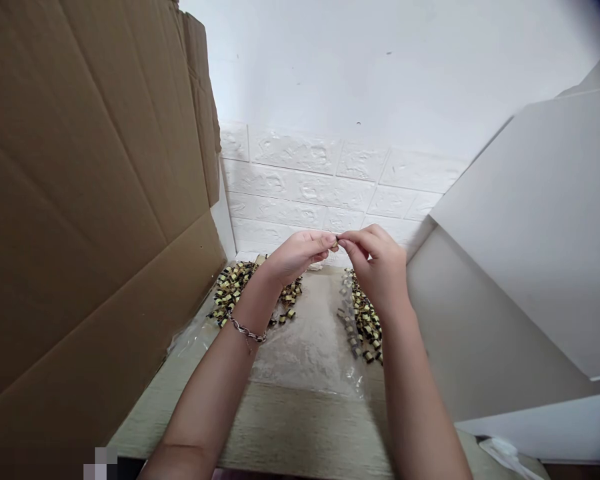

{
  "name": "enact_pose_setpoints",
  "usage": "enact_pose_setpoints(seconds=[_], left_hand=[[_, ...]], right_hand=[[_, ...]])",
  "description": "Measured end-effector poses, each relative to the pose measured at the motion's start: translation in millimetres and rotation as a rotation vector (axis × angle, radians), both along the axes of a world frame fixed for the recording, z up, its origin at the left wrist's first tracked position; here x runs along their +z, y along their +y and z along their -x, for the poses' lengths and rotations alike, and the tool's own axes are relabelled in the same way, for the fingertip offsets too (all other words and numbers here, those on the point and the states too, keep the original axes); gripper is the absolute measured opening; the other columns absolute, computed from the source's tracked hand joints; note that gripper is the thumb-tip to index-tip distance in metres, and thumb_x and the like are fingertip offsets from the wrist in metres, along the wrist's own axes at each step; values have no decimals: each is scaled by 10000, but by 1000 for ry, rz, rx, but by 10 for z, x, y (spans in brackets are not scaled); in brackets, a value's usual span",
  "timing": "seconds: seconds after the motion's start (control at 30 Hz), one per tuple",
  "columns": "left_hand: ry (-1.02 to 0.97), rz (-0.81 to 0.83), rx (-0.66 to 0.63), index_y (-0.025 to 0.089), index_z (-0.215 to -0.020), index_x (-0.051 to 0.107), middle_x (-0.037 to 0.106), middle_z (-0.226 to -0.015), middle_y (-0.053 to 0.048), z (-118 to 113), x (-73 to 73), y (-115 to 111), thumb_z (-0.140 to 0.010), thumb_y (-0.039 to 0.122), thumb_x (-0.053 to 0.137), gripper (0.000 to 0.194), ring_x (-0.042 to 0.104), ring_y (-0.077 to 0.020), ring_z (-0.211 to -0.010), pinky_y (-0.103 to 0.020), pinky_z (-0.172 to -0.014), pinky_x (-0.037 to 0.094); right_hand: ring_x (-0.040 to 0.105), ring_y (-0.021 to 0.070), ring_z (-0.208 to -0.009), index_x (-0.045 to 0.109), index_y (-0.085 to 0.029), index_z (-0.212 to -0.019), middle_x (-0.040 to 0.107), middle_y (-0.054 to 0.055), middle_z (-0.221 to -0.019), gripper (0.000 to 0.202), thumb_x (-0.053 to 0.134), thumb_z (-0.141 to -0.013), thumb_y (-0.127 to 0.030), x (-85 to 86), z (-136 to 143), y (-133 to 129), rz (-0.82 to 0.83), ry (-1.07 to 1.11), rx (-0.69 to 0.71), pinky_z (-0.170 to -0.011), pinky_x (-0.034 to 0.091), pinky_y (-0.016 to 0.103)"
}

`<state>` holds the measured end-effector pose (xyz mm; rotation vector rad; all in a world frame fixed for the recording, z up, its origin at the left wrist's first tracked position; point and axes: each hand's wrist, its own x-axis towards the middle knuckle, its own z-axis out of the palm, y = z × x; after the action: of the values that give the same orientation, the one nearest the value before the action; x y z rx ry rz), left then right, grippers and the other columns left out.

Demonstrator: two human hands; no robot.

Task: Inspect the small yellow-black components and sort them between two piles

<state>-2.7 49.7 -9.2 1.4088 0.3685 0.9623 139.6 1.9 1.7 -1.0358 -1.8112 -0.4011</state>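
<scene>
A small yellow-and-black coil part (335, 244) is held up in front of the wall, above the table. My left hand (300, 255) pinches it between thumb and fingers. From the other side, my right hand (377, 257) is closed with thumb and forefinger pressed together at the part's dark end; whatever fine piece they grip is too small to make out. Below and left, partly behind my left forearm, lies a pile of similar coil parts (233, 283). Another pile of coil parts (367, 323) sits beneath my right hand, partly hidden by the wrist.
A clear plastic bag (300, 353) lies flat on the wooden table (300, 427) between the piles. A tall cardboard sheet (90, 200) stands on the left. White panels (530, 220) lean at the right. A white brick-pattern wall (305, 167) closes off the back.
</scene>
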Motion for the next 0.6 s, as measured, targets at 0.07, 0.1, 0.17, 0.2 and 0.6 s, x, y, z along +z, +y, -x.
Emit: enact_pose_setpoints(seconds=[0.07,0.1,0.17,0.2,0.6], left_hand=[[24,-24,12,110,-715,579,478,-698,-1,-8,-6,4,-716,385,576,275,383,-60,-634,-211,-614,302],[39,-41,18,112,-719,579,476,-695,-1,-10,-10,6,-722,394,565,283,376,-61,-624,-213,-608,299],[70,-82,40,117,-722,580,468,-674,2,-11,-16,13,-731,414,544,299,362,-64,-604,-216,-593,293],[85,-104,53,120,-720,581,463,-659,4,-11,-19,16,-734,424,535,307,357,-66,-595,-218,-585,290],[402,-614,802,161,-910,613,604,-919,-46,-130,-1,-32,-748,340,527,257,502,-136,-761,-260,-727,362]], right_hand=[[510,93,-640,625,-193,-807,552,-6,-717,90,541,-784,-170,-4,-9,10,3,-11,-3,-581,386,209],[510,95,-641,624,-195,-808,552,-5,-720,92,539,-784,-172,-5,-12,14,4,-16,-6,-581,385,210],[512,96,-647,623,-201,-812,551,-6,-723,96,534,-787,-174,-4,-18,15,13,-25,-7,-581,383,210],[513,97,-651,621,-203,-814,551,-6,-724,97,532,-789,-176,-1,-21,13,21,-28,-5,-581,382,210],[472,117,-637,496,-192,-775,525,4,-750,139,482,-821,-322,5,-105,28,156,-41,-80,-574,344,234]])
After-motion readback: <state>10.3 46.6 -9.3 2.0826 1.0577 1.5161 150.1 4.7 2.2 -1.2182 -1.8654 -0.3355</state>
